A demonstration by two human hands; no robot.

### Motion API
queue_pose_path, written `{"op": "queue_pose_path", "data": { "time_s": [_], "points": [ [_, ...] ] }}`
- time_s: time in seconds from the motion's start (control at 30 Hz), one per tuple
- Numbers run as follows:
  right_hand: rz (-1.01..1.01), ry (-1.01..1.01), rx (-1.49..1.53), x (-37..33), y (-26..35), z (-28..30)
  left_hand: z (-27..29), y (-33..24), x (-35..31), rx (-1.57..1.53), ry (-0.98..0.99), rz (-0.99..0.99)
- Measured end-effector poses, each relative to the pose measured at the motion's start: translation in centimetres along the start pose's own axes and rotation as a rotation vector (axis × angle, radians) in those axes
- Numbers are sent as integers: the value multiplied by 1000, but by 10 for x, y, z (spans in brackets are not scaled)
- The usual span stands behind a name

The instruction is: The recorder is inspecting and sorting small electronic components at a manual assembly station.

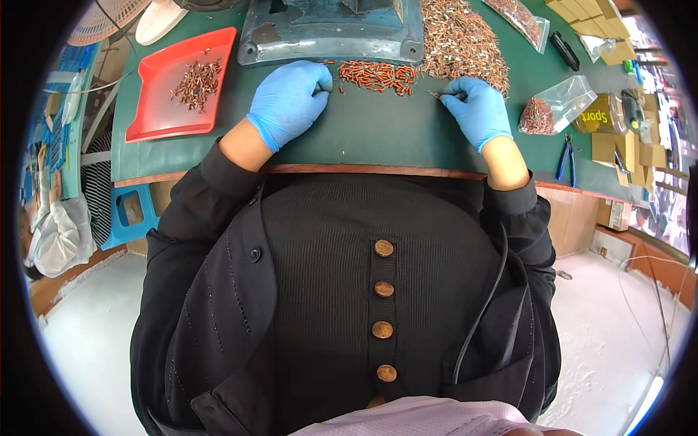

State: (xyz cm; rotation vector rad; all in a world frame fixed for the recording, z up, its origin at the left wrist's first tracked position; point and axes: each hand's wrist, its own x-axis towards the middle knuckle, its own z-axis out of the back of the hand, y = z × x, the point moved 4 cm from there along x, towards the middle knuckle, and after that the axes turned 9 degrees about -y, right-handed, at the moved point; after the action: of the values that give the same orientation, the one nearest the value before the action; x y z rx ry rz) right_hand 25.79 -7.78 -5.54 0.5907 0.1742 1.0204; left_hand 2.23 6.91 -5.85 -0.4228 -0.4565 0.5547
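Observation:
My left hand (289, 103), in a blue glove, is curled at the front edge of a dark metal machine base (331, 51). Its fingertips are closed together, and whatever they hold is hidden. A small pile of orange-red cylindrical pieces (376, 75) lies just right of it, against the base. My right hand (478, 112), gloved the same way, pinches a small cylindrical piece (435, 94) between thumb and fingers. Beyond that hand spreads a large heap of mixed brown and silvery pieces (465, 40).
At left on the green table (385, 138), a red tray (174, 127) holds more pieces. A clear bag of pieces (538, 116), blue-handled pliers (567, 161), a black clip-like object (565, 51) and cardboard boxes (592, 22) are at right. A fan (102, 22) stands far left.

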Motion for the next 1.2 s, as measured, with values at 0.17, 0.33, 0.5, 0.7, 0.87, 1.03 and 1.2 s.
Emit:
{"op": "queue_pose_path", "data": {
  "time_s": [0.17, 0.33, 0.5, 0.7, 0.87, 1.03, 1.2],
  "points": [
    [89, -6, -235, -1, 9, -9, 5, -1, -2, 16, -52, -43],
    [255, -52, -216, -6, 21, -2, 15, -2, 0, -262, -111, 129],
    [30, -16, 261, -12, 47, 8, 12, -28, 2, -780, -127, 245],
    [-128, 55, 936, -19, 87, 7, 21, -56, 4, -973, -127, 238],
    [-151, 106, 1022, -21, 101, 6, 25, -63, 2, -980, -123, 250],
    [-92, 69, 1026, -22, 110, 3, 25, -67, 0, -1102, -184, 212],
    [-49, -26, 958, -18, 115, -1, 26, -66, 0, -1143, -213, 257]
  ]
}}
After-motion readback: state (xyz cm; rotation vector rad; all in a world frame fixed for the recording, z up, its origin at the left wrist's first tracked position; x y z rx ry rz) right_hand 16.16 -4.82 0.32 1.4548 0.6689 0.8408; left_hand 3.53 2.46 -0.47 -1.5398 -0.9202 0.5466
